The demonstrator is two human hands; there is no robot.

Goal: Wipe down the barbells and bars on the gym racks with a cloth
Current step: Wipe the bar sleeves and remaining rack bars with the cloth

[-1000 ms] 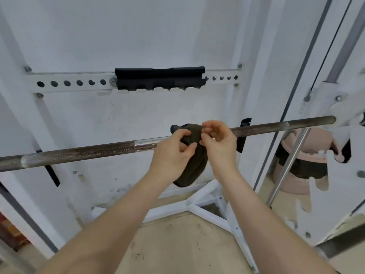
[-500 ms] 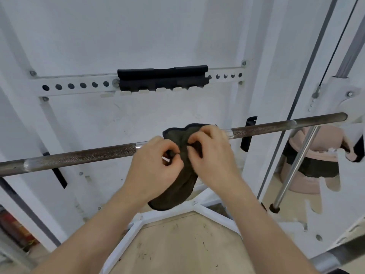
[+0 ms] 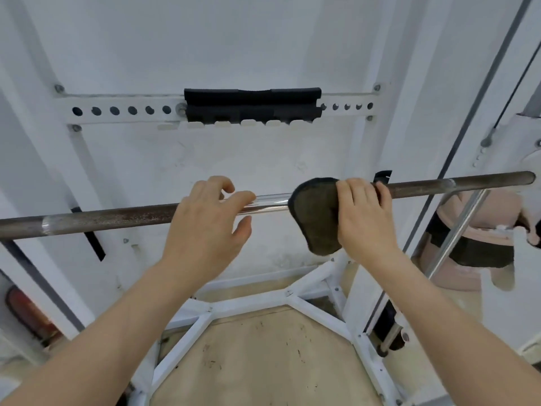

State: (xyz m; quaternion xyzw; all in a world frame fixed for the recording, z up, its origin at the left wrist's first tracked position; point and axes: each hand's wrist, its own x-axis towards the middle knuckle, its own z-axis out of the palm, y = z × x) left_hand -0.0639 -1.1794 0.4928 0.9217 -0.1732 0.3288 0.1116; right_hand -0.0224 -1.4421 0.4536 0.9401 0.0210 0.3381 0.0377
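Head camera, and we're looking straight at the barbell [image 3: 117, 218], which is lying across the white rack [image 3: 248, 300] just in front of the person. The right hand [image 3: 363, 218] is curling its fingers over the dark cloth [image 3: 314, 215] and clamping it onto the bar, just right of the shiny centre section. Most of the cloth is hanging down below the steel. The left hand [image 3: 205, 227] is hovering beside it with fingers loosely spread and gripping nothing; the fingertips [image 3: 246, 197] are lying over the polished stretch, though I can't say whether they're touching it.

Progress, as I'm judging it: the wipe is under way on this one bar, with plenty left. The long knurled run to the left is looking brown and speckled, and so is the end out to the right. Whether that's dirt or wear, I can't tell. The slanted chrome rod [image 3: 456, 230] at the right is waiting too, with no cloth near it.

Writing? I'm seeing none. No brand is showing on the black pad [image 3: 251, 105], the perforated crossbar [image 3: 123, 111] or the bar itself.
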